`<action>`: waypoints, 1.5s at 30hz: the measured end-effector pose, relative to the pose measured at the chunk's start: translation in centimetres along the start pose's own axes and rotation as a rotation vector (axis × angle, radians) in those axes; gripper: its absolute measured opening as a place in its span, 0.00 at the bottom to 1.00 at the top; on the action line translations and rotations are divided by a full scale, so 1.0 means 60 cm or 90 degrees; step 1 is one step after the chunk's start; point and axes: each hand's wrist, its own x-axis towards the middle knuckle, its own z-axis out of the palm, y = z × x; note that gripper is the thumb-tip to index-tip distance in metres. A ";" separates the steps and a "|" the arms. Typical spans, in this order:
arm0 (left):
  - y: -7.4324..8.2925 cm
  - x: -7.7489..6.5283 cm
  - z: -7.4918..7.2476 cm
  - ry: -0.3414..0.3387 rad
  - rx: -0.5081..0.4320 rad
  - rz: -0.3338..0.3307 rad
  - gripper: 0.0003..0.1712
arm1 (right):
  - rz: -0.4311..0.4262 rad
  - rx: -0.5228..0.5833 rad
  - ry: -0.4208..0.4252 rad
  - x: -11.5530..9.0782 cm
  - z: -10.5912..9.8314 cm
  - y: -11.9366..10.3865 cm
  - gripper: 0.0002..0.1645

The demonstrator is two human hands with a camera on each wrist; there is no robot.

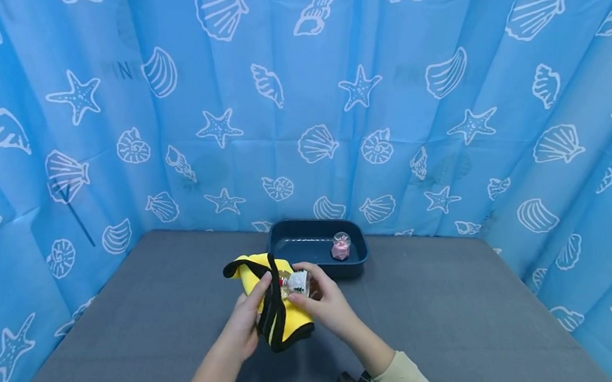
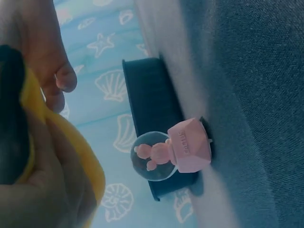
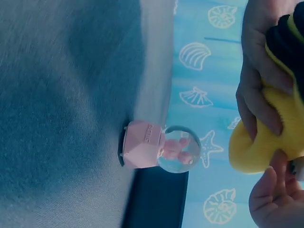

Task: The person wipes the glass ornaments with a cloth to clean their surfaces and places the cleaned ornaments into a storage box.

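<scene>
My left hand (image 1: 243, 325) grips a yellow cloth (image 1: 297, 320) with black edging, bunched around one end of a snow globe (image 1: 298, 283). This globe has a white base with a dark green tree on it, and a red spot shows near its ball. My right hand (image 1: 331, 300) holds it by the base, tilted sideways, above the table. Much of the ball is hidden by cloth. Both wrist views show a snow globe with a faceted pink base (image 2: 190, 145) upright on the table, in front of the tray; the cloth partly fills the right wrist view too (image 3: 270, 147).
A dark blue tray (image 1: 302, 248) stands at the table's back, beyond my hands. In the head view a small pink snow globe (image 1: 341, 246) appears inside its right part. The grey table (image 1: 434, 307) meets a blue shell-patterned curtain (image 1: 289, 108) behind and at both sides.
</scene>
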 end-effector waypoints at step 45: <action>-0.006 -0.011 0.004 0.007 0.253 0.159 0.34 | 0.243 0.270 -0.172 -0.013 -0.019 -0.006 0.38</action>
